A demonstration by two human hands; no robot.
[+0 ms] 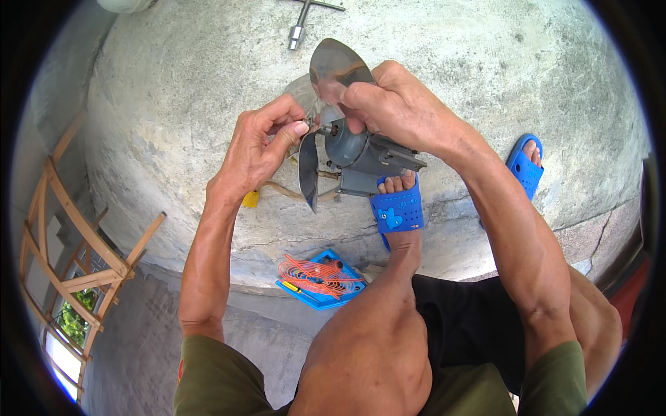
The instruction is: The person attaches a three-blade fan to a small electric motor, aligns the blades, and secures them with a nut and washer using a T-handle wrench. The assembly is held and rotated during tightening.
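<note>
A small grey electric fan is in front of me, its rounded motor housing (pixel 347 147) tilted on a boxy grey base (pixel 359 182). Smoky see-through fan blades (pixel 336 61) surround the shaft on its left side, and one points down toward the floor. My right hand (pixel 406 107) is closed on the upper blade, thumb against it. With thumb and forefinger pinched together, my left hand (pixel 257 145) is at the shaft's outer end; the small part between the fingertips is too hidden to name.
A T-handle socket wrench (pixel 297 35) lies beyond the fan on the concrete. Near my leg sits a blue tray (pixel 325 302) with an orange fan guard (pixel 316 274) on it. At left stands a wooden frame (pixel 90 281). My blue-sandalled foot (pixel 399 208) is beside the base.
</note>
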